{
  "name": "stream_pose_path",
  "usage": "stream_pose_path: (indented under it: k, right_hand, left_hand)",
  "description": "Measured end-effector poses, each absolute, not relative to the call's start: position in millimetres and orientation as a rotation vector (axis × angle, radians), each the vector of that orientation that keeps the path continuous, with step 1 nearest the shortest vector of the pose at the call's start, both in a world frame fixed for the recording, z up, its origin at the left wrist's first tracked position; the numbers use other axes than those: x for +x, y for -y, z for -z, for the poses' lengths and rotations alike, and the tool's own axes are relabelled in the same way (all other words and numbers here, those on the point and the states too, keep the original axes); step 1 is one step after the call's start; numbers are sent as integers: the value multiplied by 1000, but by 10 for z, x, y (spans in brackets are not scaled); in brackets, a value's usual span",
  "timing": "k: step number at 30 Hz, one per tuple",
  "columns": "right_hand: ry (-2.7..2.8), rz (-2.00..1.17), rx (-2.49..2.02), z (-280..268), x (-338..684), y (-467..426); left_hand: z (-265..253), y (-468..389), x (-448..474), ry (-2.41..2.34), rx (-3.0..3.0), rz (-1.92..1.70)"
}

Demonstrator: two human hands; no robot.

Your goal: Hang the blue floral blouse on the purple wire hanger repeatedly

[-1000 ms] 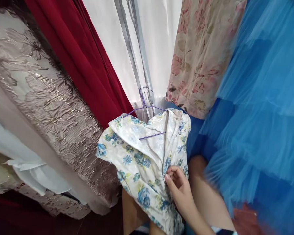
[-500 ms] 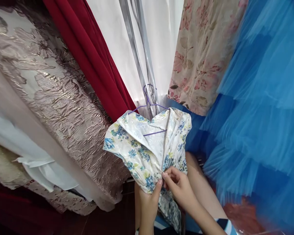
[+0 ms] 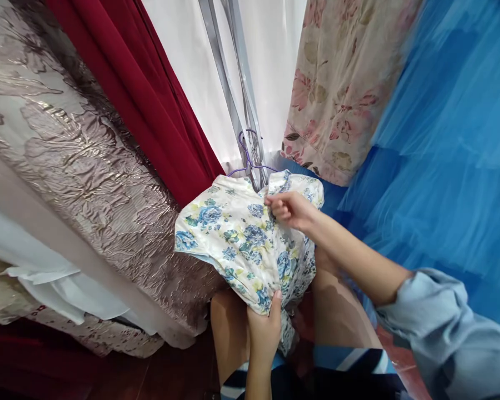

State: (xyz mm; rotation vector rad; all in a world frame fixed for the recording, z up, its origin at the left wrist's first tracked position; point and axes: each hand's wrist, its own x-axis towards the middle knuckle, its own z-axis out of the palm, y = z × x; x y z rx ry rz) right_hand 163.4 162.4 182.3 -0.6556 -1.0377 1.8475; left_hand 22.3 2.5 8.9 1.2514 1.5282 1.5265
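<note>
A white dress (image 3: 233, 229) with blue and yellow-green flowers hangs on a thin purple hanger (image 3: 247, 158), with its opening drawn together up to near the neckline. My right hand (image 3: 290, 210) pinches at the top of that closed seam, fingers on the zipper pull, which is itself hidden by them. Lower down, my left hand (image 3: 265, 328) grips the dress at the waist, thumb on top of the fabric. The dress's lower part drops between my knees.
A dark red garment (image 3: 150, 105) and an embossed pinkish one (image 3: 100, 161) hang on the left. Behind the hanger are white cloth (image 3: 183, 55) and grey metal bars (image 3: 223, 61). Pink-flowered fabric (image 3: 333, 105) and ruffled blue tulle (image 3: 437, 166) hang on the right.
My right hand has slid up the dress from the waist to near the neckline, and the gaping zip opening has closed. My left hand stays at the waist.
</note>
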Motion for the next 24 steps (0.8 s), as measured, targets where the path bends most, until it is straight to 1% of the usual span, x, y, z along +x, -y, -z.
stream_pose_path:
  k: [2, 5, 7, 10, 12, 14, 15, 16, 18, 20, 22, 24]
  right_hand:
    - [892, -1943, -599, -2097, 1578, -1851]
    - [716, -1964, -587, -2376, 1483, -2027]
    - [700, -1950, -601, -2424, 1446, -2034]
    - [812, -1880, -595, -2295, 1454, -1922]
    - [886, -1811, -585, -2128, 1475, -1810]
    - [918, -1723, -592, -1948, 1474, -1704]
    - [923, -1685, -599, -1864, 1461, -1658]
    - [920, -1654, -603, -1789, 1440, -1618]
    - [902, -1623, -596, -1672, 1389, -1556]
    - [903, -1589, -567, -1602, 1352, -1517]
    - [930, -1512, -534, -1569, 1356, -1501]
    - [974, -1432, -524, -1563, 1399, -1500]
  left_hand:
    - [-90, -36, 236, -1510, 1225, -1533]
    - [-39, -55, 266, -1475, 1196, -1558]
    - [11, -81, 221, -1487, 1185, -1552]
    - [-47, -185, -16, -1588, 1235, -1429]
    - [-271, -298, -218, -1700, 1303, -1478]
    - [-651, -434, -343, -1794, 1423, -1792]
    - [-880, -511, -358, -1771, 1576, -1905]
    - [-1118, -599, -342, -1698, 1788, -1938]
    - [-1562, -816, -246, -1510, 2259, -1830]
    - [-1894, -1076, -134, -1410, 2569, -1539]
    - [-2082, -1318, -62, -1335, 2742, -1235]
    - [-2158, -1472, -30, -1313, 2829, -1052]
